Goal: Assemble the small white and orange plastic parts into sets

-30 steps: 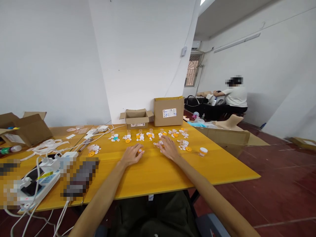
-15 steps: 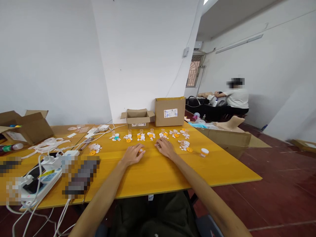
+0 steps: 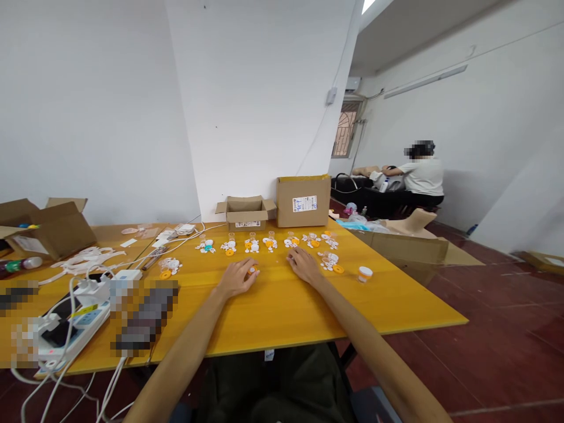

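My left hand [image 3: 235,277] rests on the yellow table [image 3: 273,311] with its fingers curled round a small orange-capped vial [image 3: 252,270]. My right hand [image 3: 303,265] lies palm down a little to the right, fingers pressed together over small white pieces that I cannot make out. Just beyond both hands runs a row of small piles of white and orange parts [image 3: 268,241], each with a tiny clear vial. Another pile with an orange cap [image 3: 331,262] lies right of my right hand. A capped vial [image 3: 365,273] stands alone further right.
Two cardboard boxes [image 3: 302,200] stand at the table's far edge by a white pillar. An open carton [image 3: 48,228], white cables, a power strip [image 3: 73,326] and blurred items crowd the left. Another person [image 3: 420,176] sits at the far right. A large flat carton [image 3: 409,244] lies beyond the table's right edge.
My right hand drew back slightly from the row, then shifted a little to the right over the small pieces. My left hand stayed curled on the vial.
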A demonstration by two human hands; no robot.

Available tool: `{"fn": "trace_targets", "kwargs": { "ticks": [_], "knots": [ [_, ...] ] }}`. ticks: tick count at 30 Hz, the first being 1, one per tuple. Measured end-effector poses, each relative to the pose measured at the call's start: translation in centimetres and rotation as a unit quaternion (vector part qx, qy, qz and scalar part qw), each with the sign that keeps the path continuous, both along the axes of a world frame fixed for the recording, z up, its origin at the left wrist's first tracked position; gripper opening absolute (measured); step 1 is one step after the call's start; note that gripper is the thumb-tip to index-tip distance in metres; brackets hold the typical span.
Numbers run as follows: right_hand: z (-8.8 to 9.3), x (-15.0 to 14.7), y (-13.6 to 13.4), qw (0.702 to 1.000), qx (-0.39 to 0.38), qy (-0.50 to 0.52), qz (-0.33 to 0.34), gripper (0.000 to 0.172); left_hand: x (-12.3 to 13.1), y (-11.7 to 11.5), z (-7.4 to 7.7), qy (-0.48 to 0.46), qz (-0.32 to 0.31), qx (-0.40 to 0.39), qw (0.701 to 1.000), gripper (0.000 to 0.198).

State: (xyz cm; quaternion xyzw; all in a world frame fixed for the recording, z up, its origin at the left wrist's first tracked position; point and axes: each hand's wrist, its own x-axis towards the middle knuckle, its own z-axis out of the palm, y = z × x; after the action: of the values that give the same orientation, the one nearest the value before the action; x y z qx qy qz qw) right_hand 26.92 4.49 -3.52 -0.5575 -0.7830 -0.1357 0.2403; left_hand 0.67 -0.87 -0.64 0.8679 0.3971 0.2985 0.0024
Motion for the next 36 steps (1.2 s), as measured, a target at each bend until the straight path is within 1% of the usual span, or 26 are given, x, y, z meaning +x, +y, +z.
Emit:
{"fn": "trace_targets", "kwargs": {
  "ticks": [5, 9, 13, 22, 25, 28, 30, 32, 34, 36],
  "knots": [
    [0.3, -1.3, -0.2, 0.996, 0.081, -0.006, 0.029, 0.017, 0.1, -0.1, 0.1, -0.001, -0.003, 0.001, 1.000, 0.026],
    [0.7, -3.0, -0.5, 0.991, 0.106, -0.045, 0.073, 0.017, 0.1, -0.1, 0.2, 0.007, 0.000, 0.008, 1.000, 0.027],
    [0.5, -3.3, -0.3, 0.987, 0.105, -0.081, 0.090, 0.017, 0.1, 0.0, 0.1, 0.011, 0.000, 0.020, 1.000, 0.026],
    [0.2, 0.4, 0.1, 0.986, 0.118, -0.104, 0.048, 0.016, 0.1, -0.1, 0.1, 0.002, -0.001, 0.017, 1.000, 0.022],
    [0.4, 0.5, -0.2, 0.987, 0.118, -0.100, 0.048, 0.016, 0.1, -0.2, 0.3, 0.010, 0.001, 0.005, 1.000, 0.021],
    [0.7, 0.0, -0.4, 0.988, 0.114, -0.086, 0.052, 0.016, 0.0, -0.2, 0.3, 0.014, 0.000, -0.007, 1.000, 0.021],
    [0.7, -0.3, -0.5, 0.989, 0.106, -0.077, 0.062, 0.017, 0.0, -0.1, 0.2, 0.011, -0.001, -0.016, 1.000, 0.021],
    [0.7, -0.5, -0.4, 0.989, 0.093, -0.073, 0.086, 0.017, -0.1, 0.0, 0.1, 0.006, 0.000, -0.025, 1.000, 0.021],
    [0.7, -0.5, -0.3, 0.987, 0.080, -0.075, 0.113, 0.016, -0.1, 0.0, 0.0, 0.001, 0.000, -0.030, 1.000, 0.020],
    [0.7, -0.3, -0.2, 0.986, 0.074, -0.081, 0.125, 0.017, -0.2, 0.1, -0.1, -0.004, -0.003, -0.027, 1.000, 0.020]
  ]
}}
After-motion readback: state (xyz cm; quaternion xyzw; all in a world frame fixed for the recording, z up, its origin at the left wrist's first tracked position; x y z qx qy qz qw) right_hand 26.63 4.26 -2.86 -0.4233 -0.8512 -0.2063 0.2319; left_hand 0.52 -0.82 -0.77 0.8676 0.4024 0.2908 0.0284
